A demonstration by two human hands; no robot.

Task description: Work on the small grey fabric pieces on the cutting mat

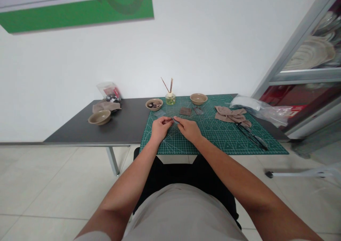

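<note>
Above the green cutting mat [218, 138], my left hand [160, 130] and my right hand [190, 130] meet fingertip to fingertip. A small dark grey piece [175, 121], possibly folded sandpaper, is pinched in my right hand. My left fingers are closed too, but what they hold is too small to make out. Just beyond the left hand lies a grey-blue sheet [160, 113]. A brown square piece [185, 111] and a crumpled dark grey sheet [198, 110] lie beyond the right hand.
Behind the hands stand a bowl of small pieces [153, 105], a reed diffuser [170, 98] and a tan bowl [198, 98]. Rightward lie a brown cloth [230, 114], eyeglasses [252, 136] and a plastic bag [262, 109]. Leftward are another bowl [99, 117] and a clear tub [109, 91].
</note>
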